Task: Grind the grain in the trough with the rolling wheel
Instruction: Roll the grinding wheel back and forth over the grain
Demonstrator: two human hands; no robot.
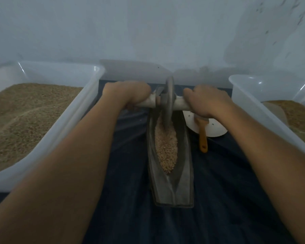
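A grey boat-shaped trough [181, 180] lies lengthwise on dark cloth in the middle. Pale grain [166, 147] fills its groove. A grey metal wheel [169, 101] stands on edge at the far end of the trough, its lower rim in the grain. A pale axle handle [180, 103] runs through the wheel's hub. My left hand [128, 94] grips the left end of the axle. My right hand [206, 101] grips the right end. Both arms stretch forward.
A large clear plastic bin [74, 110] of brown grain sits to the left. A second clear bin [250, 106] with some grain stands at the right. A white plate [213, 129] and an orange-handled brush [203, 136] lie right of the trough. A pale wall rises behind.
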